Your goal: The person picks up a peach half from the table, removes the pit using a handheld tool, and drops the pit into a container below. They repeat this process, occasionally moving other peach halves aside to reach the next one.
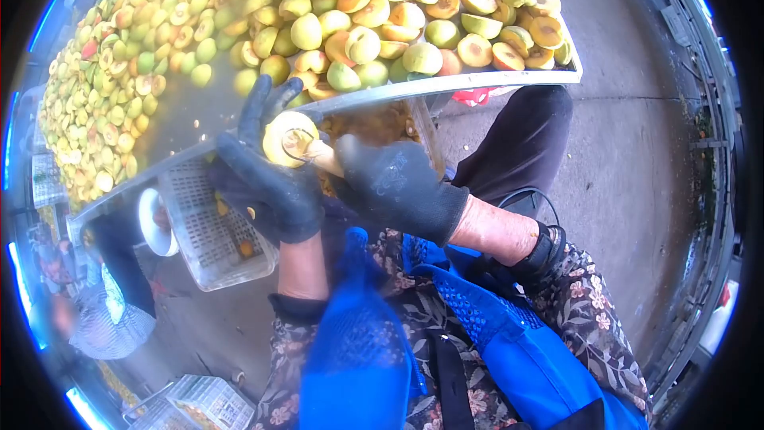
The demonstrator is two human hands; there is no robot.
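Observation:
My left hand (274,191), in a dark work glove, holds a pale yellow peach half (278,137), cut face towards me. The thumb and fingers lie around its sides, with two fingers stretched out beyond it. My right hand (402,191), gloved too, is closed around a pitting tool with a pale handle (325,158). The tool's thin curved loop touches the middle of the cut face. Just beyond my hands, many halved peaches (362,44) lie heaped on a metal-edged table (477,81).
Under the table edge are a container of peach pieces (370,123) and a white plastic crate (215,231). A round white object (157,221) is beside the crate. Another person (115,314) is at the lower left, near more crates (199,402). Concrete floor (621,143) lies to the right.

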